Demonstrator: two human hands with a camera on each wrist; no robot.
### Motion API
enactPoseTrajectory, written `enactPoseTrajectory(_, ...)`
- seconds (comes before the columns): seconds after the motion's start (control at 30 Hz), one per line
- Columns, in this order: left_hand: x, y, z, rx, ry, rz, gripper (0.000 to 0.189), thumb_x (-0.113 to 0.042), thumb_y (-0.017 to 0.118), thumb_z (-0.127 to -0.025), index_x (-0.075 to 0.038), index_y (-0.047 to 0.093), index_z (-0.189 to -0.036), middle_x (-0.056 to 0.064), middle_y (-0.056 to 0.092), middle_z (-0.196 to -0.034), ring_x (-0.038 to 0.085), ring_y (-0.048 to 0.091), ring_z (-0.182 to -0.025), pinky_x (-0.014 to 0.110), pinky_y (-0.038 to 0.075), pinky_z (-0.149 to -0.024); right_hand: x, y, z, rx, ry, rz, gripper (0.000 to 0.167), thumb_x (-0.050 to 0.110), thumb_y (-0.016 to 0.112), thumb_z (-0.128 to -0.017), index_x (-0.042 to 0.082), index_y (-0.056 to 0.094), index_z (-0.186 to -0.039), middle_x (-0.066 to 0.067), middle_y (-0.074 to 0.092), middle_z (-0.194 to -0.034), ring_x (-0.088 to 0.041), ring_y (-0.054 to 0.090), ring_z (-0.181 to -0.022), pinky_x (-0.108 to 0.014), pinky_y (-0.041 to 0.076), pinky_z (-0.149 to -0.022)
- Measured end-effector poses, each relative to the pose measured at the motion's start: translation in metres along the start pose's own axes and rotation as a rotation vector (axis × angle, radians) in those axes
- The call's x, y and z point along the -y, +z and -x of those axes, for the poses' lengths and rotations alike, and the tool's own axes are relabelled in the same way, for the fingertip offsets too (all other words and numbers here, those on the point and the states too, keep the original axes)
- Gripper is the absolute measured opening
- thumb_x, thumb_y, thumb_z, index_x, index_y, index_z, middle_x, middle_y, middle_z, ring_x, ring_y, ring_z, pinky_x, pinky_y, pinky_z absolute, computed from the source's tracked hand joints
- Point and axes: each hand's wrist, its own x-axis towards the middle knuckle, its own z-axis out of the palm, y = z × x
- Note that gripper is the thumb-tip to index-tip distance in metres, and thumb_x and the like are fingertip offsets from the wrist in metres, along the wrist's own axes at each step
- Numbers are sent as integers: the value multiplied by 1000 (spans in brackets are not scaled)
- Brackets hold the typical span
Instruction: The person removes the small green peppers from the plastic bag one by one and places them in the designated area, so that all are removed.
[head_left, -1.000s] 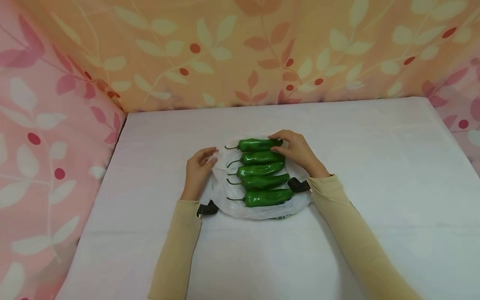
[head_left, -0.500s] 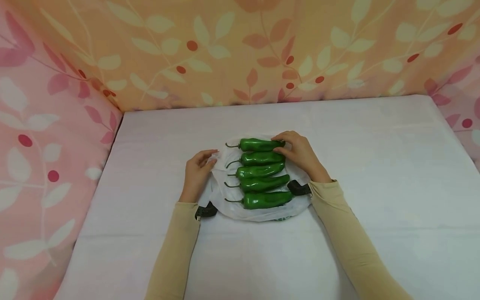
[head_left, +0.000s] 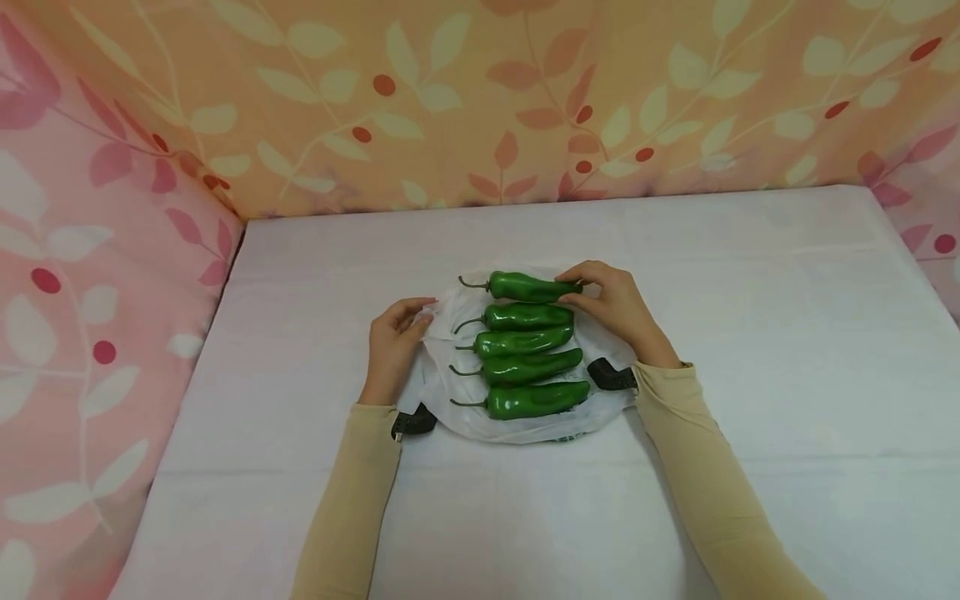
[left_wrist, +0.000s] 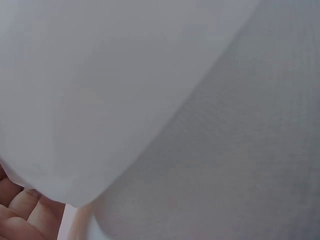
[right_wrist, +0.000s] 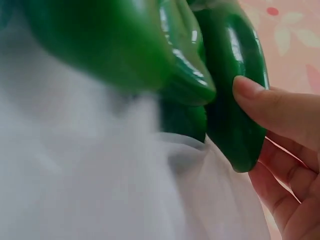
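Observation:
Several glossy green peppers (head_left: 528, 343) lie in a stacked row on a white plastic bag (head_left: 468, 423), stems pointing left. My right hand (head_left: 613, 307) pinches the farthest pepper (head_left: 525, 287) near its tapered tip, thumb on the near side. In the right wrist view, the thumb presses this pepper (right_wrist: 235, 95) while the other fingers sit behind it. At the bag's left edge, my left hand (head_left: 392, 348) pinches the thin plastic between thumb and fingers. The left wrist view shows the bag (left_wrist: 95, 100) draping over most of that hand (left_wrist: 30, 215).
A white cloth covers the table (head_left: 772, 350). Patterned fabric (head_left: 450, 100) hangs along its back and both sides. A black wrist device (head_left: 414, 421) sits by the left cuff, and another black device (head_left: 611, 375) by the right cuff, close to the pepper tips.
My right hand has shifted right and slightly away, taking the farthest pepper with it. That pepper now slants, stem end raised in the view. My left hand keeps its place on the bag.

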Motion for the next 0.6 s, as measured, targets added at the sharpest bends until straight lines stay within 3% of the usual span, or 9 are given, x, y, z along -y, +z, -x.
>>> enactPoseTrajectory(0.17,-20,4,7,19,-6,-14,25,1,60,-90,3,64,-115,18,60,-119,23,51,-121,35,40,-99,0,-5,9,-53,46,-98,25,2,75,-77,3,71,-102,-10,67,-99,-20,59,-90,-39,48,-81)
enactPoseTrajectory(0.37,-15,2,7,13,8,-23,24,-4,61,-91,-1,66,-114,14,62,-118,21,51,-121,33,41,-98,20,-11,16,-117,102,-152,24,-7,70,-79,-7,67,-103,-19,66,-99,-19,58,-88,-34,49,-80)
enactPoseTrajectory(0.5,-30,3,13,11,-26,-34,25,0,59,-91,3,64,-115,17,61,-119,23,52,-120,34,41,-98,33,-16,17,-162,136,-187,23,-9,68,-81,-12,65,-104,-24,64,-100,-17,58,-86,-22,47,-76)
enactPoseTrajectory(0.6,-32,3,15,7,-24,-37,25,1,59,-91,4,64,-115,18,61,-118,23,53,-119,34,41,-97,33,-16,17,-211,165,-223,24,-9,68,-81,-12,64,-104,-25,63,-100,-15,58,-85,-20,46,-75)
